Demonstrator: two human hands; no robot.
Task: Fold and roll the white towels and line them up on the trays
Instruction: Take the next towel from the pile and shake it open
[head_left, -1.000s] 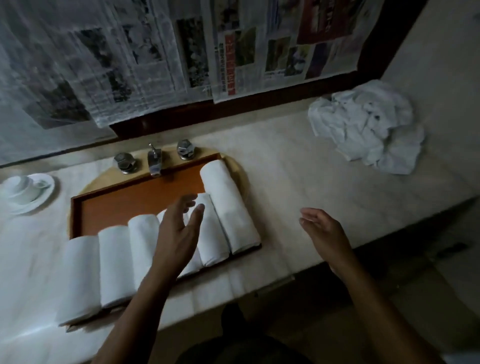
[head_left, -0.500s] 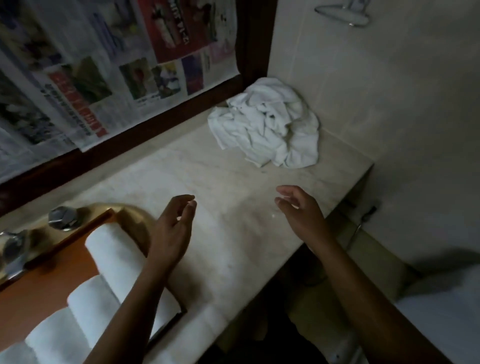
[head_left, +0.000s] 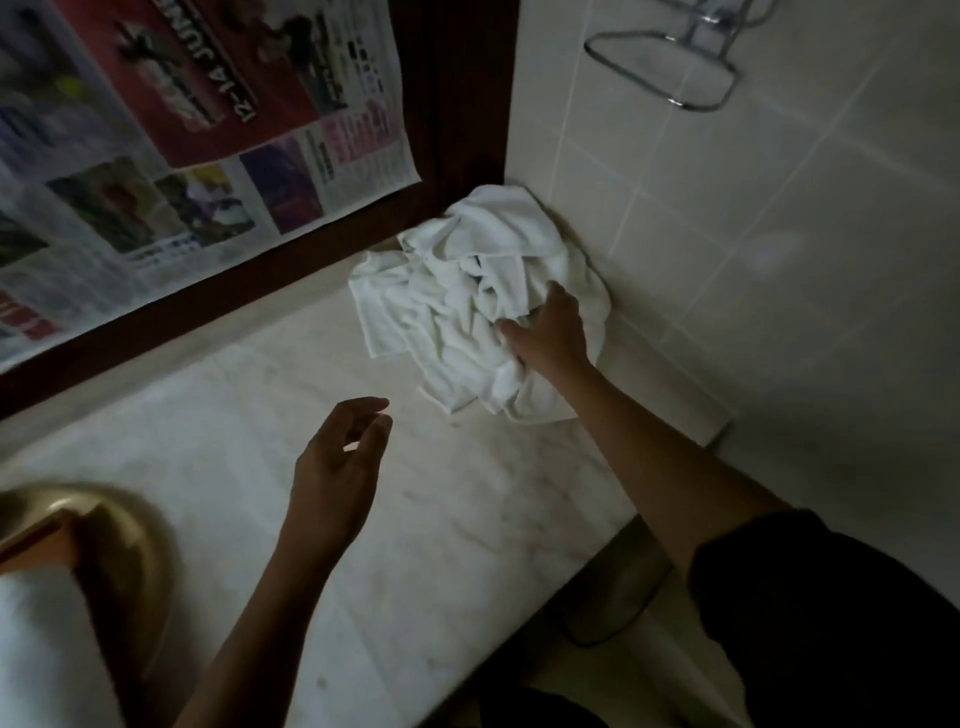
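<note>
The right hand (head_left: 550, 332), which half a second ago hung bare over the desk (head_left: 415, 519), now lies on the heap of loose white towels (head_left: 457, 291). The heap sits in the far corner of the desk, against the tiled wall (head_left: 727, 260). The view has swung right with the reach, so only a corner of the tray (head_left: 31, 530) and one rolled towel (head_left: 36, 649) show at lower left. This looks like fetching the next towel to fold.

The right arm stretches well forward, palm down. Its fingers curl into the cloth and seem to grip a fold. The left hand (head_left: 337, 467) hovers above the desk between tray and heap, palm turned inward, its fingers loosely bent and holding nothing.
</note>
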